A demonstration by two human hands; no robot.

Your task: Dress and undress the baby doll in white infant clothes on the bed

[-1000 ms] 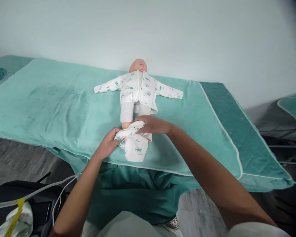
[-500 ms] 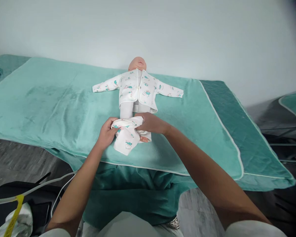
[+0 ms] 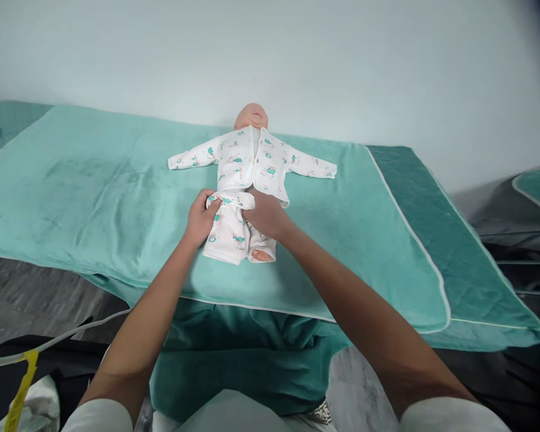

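Note:
A baby doll (image 3: 251, 115) lies on its back, head toward the wall. It wears a white printed jacket (image 3: 234, 157) with both sleeves spread out sideways. Matching baby trousers (image 3: 227, 237) cover its legs, and one foot (image 3: 261, 256) shows at the right leg opening. My left hand (image 3: 201, 216) grips the trousers' waistband at its left side, thumb on top. At the middle of the waistband my right hand (image 3: 266, 214) is closed on the bunched cloth, its fingertips partly hidden near the jacket hem.
A green velvety cover (image 3: 117, 180) with white piping drapes the bed, which stands against a pale wall (image 3: 297, 66). At lower left are a pale cable (image 3: 81, 328) with a yellow tag (image 3: 22, 390) and a black chair-like object (image 3: 72, 354).
Both hands have moved up the doll's legs, pulling the trousers toward the jacket hem. The grey-white legs that showed above the waistband are now mostly covered.

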